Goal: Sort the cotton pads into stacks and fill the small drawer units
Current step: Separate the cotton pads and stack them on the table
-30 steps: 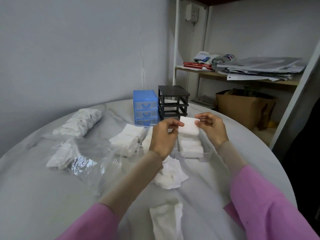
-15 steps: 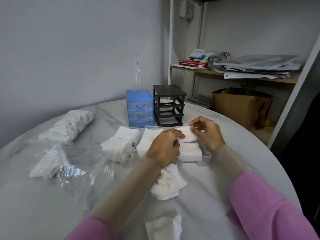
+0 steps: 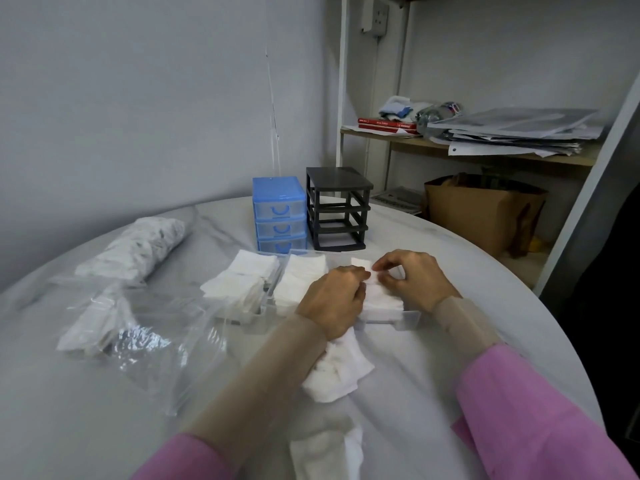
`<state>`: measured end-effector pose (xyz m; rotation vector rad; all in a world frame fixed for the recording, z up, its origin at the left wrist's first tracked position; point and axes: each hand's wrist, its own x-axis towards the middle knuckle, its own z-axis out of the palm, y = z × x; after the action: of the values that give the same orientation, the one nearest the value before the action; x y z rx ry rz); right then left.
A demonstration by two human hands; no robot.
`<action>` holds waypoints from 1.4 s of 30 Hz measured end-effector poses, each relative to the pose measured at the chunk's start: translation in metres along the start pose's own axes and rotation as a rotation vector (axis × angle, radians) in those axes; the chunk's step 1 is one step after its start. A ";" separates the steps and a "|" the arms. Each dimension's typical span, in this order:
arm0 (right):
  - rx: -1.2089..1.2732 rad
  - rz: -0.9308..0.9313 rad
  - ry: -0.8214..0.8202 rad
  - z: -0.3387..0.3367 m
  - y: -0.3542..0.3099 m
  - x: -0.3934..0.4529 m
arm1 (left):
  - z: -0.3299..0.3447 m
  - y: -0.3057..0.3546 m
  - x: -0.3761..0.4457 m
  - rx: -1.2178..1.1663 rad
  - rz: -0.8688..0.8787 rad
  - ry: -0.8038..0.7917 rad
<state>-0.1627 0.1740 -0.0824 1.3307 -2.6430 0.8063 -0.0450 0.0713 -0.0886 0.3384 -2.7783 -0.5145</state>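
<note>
Cotton pads [image 3: 379,299] being seated in clear drawer [image 3: 408,318], front of table.
Left hand [image 3: 330,301] and right hand [image 3: 412,278] pinch the stack; recommend squaring edges, pressing evenly before release.

Left hand [image 3: 332,299] fingertips behind knuckles

Count: 2 drawer units, 1 blue [image 3: 279,214] w/ 3 drawers in, 1 black frame [image 3: 337,207]. 3 clear drawers out on table [image 3: 485,282], each w/ pads. 2 loose pad piles. 2 plastic bags.
</note>
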 end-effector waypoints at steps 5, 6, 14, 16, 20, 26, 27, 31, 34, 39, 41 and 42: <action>-0.050 0.006 -0.022 -0.001 -0.003 -0.002 | -0.002 0.003 -0.002 0.086 -0.002 -0.040; -0.061 -0.001 -0.024 -0.002 -0.003 -0.003 | -0.002 0.004 -0.002 0.087 -0.006 -0.037; -0.035 -0.022 -0.010 -0.001 -0.002 -0.002 | -0.001 0.002 -0.001 0.033 -0.011 -0.003; -0.005 -0.024 0.016 -0.001 -0.001 -0.002 | -0.003 0.001 0.001 0.002 -0.009 0.016; 0.031 -0.042 0.080 -0.006 -0.003 -0.006 | -0.011 0.001 0.003 -0.150 -0.035 0.055; 0.101 -0.122 0.173 -0.008 -0.016 -0.020 | -0.026 0.006 -0.008 -0.344 -0.019 0.157; 0.116 -0.142 0.182 -0.007 -0.020 -0.024 | -0.028 0.007 -0.012 -0.371 -0.003 0.170; 0.167 -0.224 0.208 -0.001 -0.033 -0.038 | -0.036 0.008 -0.033 -0.409 0.017 0.235; 0.222 -0.251 0.186 0.001 -0.042 -0.050 | -0.040 0.004 -0.051 -0.403 0.013 0.256; 0.290 -0.255 0.028 0.005 -0.056 -0.069 | -0.047 -0.002 -0.079 -0.367 -0.009 0.202; 0.325 -0.250 -0.039 0.005 -0.061 -0.074 | -0.047 -0.004 -0.089 -0.352 -0.023 0.202; 0.335 -0.256 -0.081 0.006 -0.063 -0.077 | -0.047 -0.005 -0.093 -0.347 -0.030 0.205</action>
<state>-0.0655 0.1961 -0.0831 1.7696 -2.3939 1.2156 0.0580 0.0781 -0.0709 0.3315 -2.4329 -0.8981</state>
